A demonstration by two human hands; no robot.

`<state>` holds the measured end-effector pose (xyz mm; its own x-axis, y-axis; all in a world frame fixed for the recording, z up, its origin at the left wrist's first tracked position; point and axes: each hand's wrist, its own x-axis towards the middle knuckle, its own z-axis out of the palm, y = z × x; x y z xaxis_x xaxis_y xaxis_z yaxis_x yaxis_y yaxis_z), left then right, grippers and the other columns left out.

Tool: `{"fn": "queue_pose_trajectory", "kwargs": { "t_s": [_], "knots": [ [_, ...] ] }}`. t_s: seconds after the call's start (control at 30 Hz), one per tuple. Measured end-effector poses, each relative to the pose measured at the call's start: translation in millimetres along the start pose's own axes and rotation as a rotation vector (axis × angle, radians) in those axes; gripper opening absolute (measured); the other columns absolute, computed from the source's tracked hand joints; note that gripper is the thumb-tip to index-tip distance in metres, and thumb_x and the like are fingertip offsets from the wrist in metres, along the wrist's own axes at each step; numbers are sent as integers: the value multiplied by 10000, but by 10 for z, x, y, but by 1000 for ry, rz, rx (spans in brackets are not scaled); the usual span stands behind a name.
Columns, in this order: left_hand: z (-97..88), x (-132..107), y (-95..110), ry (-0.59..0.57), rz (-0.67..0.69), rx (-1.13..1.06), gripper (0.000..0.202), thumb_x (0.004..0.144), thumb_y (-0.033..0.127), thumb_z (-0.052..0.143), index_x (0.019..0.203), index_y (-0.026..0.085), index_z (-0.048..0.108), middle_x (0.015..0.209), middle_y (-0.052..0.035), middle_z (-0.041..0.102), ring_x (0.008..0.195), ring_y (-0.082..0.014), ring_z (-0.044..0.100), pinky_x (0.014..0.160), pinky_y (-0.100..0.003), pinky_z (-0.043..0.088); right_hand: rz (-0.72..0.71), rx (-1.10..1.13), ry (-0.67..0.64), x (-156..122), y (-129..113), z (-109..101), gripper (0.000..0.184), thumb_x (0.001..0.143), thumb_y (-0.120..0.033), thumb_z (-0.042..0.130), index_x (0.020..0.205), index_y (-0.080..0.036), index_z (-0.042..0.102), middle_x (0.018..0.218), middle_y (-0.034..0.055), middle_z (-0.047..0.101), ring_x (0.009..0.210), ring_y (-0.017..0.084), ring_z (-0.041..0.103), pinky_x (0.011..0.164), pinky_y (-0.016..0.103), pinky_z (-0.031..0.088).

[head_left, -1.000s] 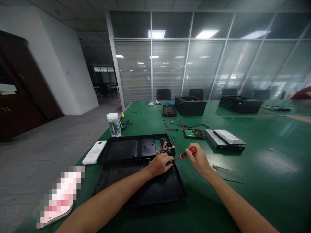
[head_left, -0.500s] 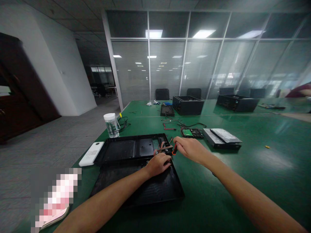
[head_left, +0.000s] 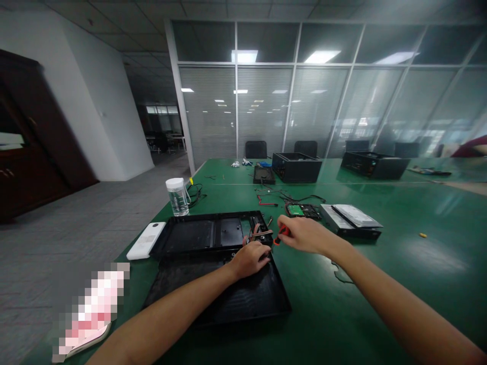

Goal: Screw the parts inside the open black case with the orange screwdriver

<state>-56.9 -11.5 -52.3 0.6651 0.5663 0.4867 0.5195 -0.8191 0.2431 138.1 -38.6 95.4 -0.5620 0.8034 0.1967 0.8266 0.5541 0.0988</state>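
Note:
A shallow black case [head_left: 228,299] lies unfolded in front of me as two joined trays. At its right side, around the seam between the trays, my left hand [head_left: 250,259] is closed with curled fingers; what its fingertips hold is hidden. Striped wires [head_left: 259,234] run through the upper tray's right end, just beyond that hand. My right hand [head_left: 302,234] is wrapped round a red-and-black screwdriver [head_left: 283,233], held just right of the case's edge. The screwdriver's tip cannot be made out.
A white box-shaped device [head_left: 146,241] and a water bottle [head_left: 178,197] stand left of the case. Beyond my right hand are a green circuit board [head_left: 296,210] and a silver-and-black drive unit [head_left: 352,223]. Black computer housings [head_left: 297,170] and loose cables [head_left: 268,203] lie farther back.
My right hand and the screwdriver have drawn slightly right, away from the case's edge, and more red handle shows. My left hand stays at the case. The whole view has shifted a little.

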Motion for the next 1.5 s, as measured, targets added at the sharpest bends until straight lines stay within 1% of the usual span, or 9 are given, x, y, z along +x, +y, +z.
{"fn": "queue_pose_trajectory", "kwargs": {
  "t_s": [0.17, 0.33, 0.43, 0.63, 0.77, 0.9, 1.07, 1.27, 1.5],
  "knots": [
    [-23, -6, 12, 13, 11, 10, 217, 838, 228, 523, 1043, 160, 516, 875, -37, 581, 834, -153, 542, 770, -262, 430, 164, 238, 160, -77, 326, 391, 432, 804, -569, 420, 670, -188, 573, 574, 31, 573, 579, 164, 548, 532, 249, 324],
    [-49, -2, 18, 31, 102, 64, 163, 874, 212, 457, 998, 146, 539, 878, -56, 596, 830, -154, 539, 775, -272, 421, 608, 1397, 490, -302, 890, 1173, 374, 814, -511, 413, 595, -209, 398, 415, -88, 311, 324, 64, 286, 336, 192, 256],
    [-33, 11, 19, -6, 247, 108, 154, 890, 186, 415, 901, 155, 565, 856, -50, 614, 831, -148, 537, 793, -276, 403, 818, 1874, 700, -389, 1136, 1423, 301, 829, -432, 456, 642, -201, 414, 464, -83, 376, 330, 45, 329, 305, 150, 304],
    [-35, 35, 73, -127, 449, 249, 198, 883, 193, 408, 758, 184, 561, 654, -18, 579, 713, -148, 529, 689, -285, 383, 626, 2144, 789, -361, 1124, 1355, 171, 702, -182, 663, 779, -191, 511, 696, -33, 557, 585, 66, 545, 562, 186, 510],
    [-121, 41, 176, -149, 540, 352, 189, 878, 223, 403, 762, 171, 542, 666, -35, 560, 687, -156, 514, 644, -294, 376, 468, 1909, 645, -348, 837, 1272, 259, 711, -296, 667, 647, -195, 438, 554, -68, 443, 471, 65, 448, 435, 184, 394],
    [-360, 123, 278, -186, 626, 456, 154, 866, 227, 416, 916, 159, 545, 748, -58, 569, 707, -168, 517, 633, -299, 384, 240, 1237, 407, -416, 337, 965, 348, 869, -467, 403, 713, -179, 520, 552, -21, 498, 487, 103, 458, 495, 240, 385],
    [-954, 165, 140, -203, 282, 515, 200, 887, 255, 391, 906, 150, 561, 799, -85, 597, 764, -188, 549, 701, -304, 403, -313, 565, -7, -849, -447, 647, 167, 838, -332, 488, 895, -212, 589, 851, 36, 624, 778, 167, 571, 694, 285, 414],
    [-1285, -231, -358, -449, -204, 292, 408, 765, 385, 622, 1105, 188, 513, 961, -44, 624, 832, -171, 590, 684, -231, 423, -166, 414, 7, -1508, -590, 880, 107, 827, -228, 484, 915, -234, 544, 853, 51, 600, 724, 182, 561, 647, 316, 433],
    [-1195, -287, -332, -555, -111, 394, 175, 766, 282, 629, 896, 186, 562, 890, -36, 631, 857, -190, 596, 703, -235, 423, -120, 392, 65, -1698, -423, 886, 95, 864, -236, 446, 820, -231, 530, 838, 55, 582, 751, 187, 549, 650, 314, 439]
  ]
}}
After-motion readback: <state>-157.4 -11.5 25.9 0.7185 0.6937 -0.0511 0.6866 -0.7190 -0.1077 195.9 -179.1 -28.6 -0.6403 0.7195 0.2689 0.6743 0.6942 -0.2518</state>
